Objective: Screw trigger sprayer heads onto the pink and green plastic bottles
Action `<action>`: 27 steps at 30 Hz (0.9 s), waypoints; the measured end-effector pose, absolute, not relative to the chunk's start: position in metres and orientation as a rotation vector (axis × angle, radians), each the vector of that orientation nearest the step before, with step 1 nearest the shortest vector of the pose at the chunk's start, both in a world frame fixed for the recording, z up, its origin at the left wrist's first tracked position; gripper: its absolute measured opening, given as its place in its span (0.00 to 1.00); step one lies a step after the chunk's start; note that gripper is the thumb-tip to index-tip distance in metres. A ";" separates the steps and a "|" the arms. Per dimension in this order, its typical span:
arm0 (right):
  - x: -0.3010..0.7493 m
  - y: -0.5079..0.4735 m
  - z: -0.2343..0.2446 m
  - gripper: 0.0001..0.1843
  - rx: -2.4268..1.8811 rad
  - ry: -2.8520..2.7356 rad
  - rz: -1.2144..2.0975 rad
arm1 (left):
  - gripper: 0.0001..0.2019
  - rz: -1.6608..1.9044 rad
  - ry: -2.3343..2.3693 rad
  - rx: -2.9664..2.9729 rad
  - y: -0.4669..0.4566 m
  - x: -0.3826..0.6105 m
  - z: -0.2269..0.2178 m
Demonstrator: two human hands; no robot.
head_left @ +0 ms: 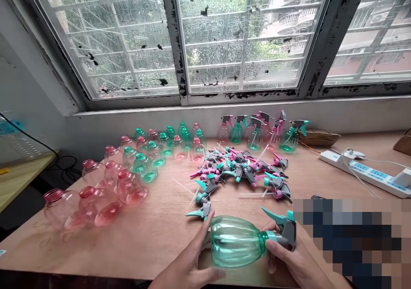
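A green, see-through spray bottle point(237, 242) lies sideways in the air above the table's front edge, its base to the left. My left hand point(195, 254) cups the base, thumb below and fingers behind. At the neck, my right hand point(282, 250) grips the teal collar of the grey spray head point(289, 233), whose teal trigger points up and left. Just beyond my left fingertips lies a loose grey and teal spray head point(203, 212). A pile of pink, teal and grey spray heads point(240, 167) with clear tubes spreads behind the bottle.
Open pink bottles point(101, 207) and green bottles point(144, 167) stand in rows on the left. Several bottles with spray heads, including a green one point(290, 139), stand by the wall. A white power strip point(369, 173) with cables lies at right. Pixel blocks cover the lower right.
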State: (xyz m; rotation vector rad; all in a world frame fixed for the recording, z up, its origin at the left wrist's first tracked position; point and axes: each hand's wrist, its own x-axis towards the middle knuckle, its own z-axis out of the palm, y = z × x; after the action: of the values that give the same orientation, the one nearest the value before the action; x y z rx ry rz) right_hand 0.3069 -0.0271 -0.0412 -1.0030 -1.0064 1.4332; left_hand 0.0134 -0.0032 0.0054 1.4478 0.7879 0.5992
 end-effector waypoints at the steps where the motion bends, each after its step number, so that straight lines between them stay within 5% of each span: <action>1: 0.307 -0.027 -0.042 0.23 -1.000 -1.006 1.430 | 0.56 0.599 0.776 1.445 -0.003 0.015 0.008; 8: 0.307 -0.027 -0.041 0.24 -1.015 -1.011 1.413 | 0.59 0.601 0.768 1.438 -0.002 0.014 0.005; 15: 0.303 -0.026 -0.037 0.24 -0.998 -0.971 1.401 | 0.51 0.636 0.785 1.446 -0.002 0.010 -0.006; 27: 0.306 -0.023 -0.047 0.23 -0.967 -0.949 1.390 | 0.56 0.683 0.693 1.394 -0.001 0.017 -0.001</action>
State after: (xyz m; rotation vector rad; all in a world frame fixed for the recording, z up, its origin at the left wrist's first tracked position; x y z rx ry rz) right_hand 0.3060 -0.0229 -0.0475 -0.9673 -0.9490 1.3903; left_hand 0.0173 -0.0011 -0.0010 1.3943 0.6926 0.6829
